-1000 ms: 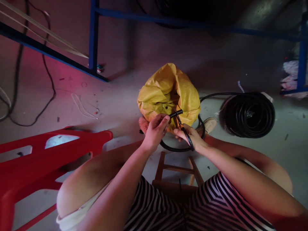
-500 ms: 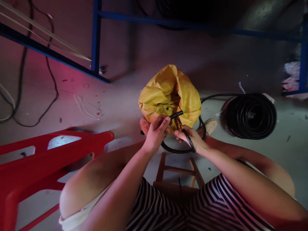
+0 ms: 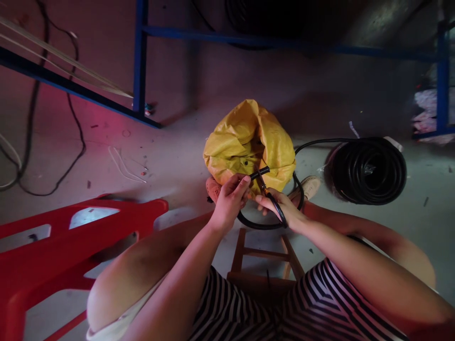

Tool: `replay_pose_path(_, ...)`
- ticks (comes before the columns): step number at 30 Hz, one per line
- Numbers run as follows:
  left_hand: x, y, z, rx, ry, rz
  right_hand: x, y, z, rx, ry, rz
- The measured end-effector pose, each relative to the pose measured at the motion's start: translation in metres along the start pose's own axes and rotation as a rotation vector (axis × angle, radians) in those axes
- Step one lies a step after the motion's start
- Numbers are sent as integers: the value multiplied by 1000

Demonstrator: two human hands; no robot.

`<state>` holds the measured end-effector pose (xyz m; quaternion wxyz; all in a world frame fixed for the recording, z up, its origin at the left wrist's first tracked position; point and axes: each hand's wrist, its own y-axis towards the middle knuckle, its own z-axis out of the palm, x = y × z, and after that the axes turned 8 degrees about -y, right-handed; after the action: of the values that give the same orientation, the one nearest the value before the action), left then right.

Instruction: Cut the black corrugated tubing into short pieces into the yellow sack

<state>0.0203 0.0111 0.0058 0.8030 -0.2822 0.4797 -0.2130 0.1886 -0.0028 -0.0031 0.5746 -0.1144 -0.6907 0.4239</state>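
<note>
My left hand (image 3: pixel 231 199) pinches a black hose (image 3: pixel 263 172) close to its ribbed-looking end, which points up and to the right. In my right hand (image 3: pixel 284 208) is a pair of scissors (image 3: pixel 273 199) with black and orange handles. Its blades meet the hose just beyond my left fingertips; whether they have cut into it I cannot tell. Behind both hands a yellow bag (image 3: pixel 245 128) stands on the floor with its crumpled mouth open. The hose loops below my hands and passes the bag's right side toward a black coil (image 3: pixel 377 175).
At the left is a red plastic stool (image 3: pixel 88 227). A wooden stool (image 3: pixel 263 253) shows between my legs. A blue metal frame (image 3: pixel 140 71) crosses the far side. Loose cables (image 3: pixel 76 118) and white cord (image 3: pixel 124 166) lie on the floor at the left.
The view has shifted slightly. The hose end and scissors sit slightly lower against the bag, and both hands keep their hold.
</note>
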Motion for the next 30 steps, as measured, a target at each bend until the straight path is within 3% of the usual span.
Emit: replay_pose_path(30, 0, 1, -1, -34, 7, 7, -6, 4, -4, -50, -30, 6)
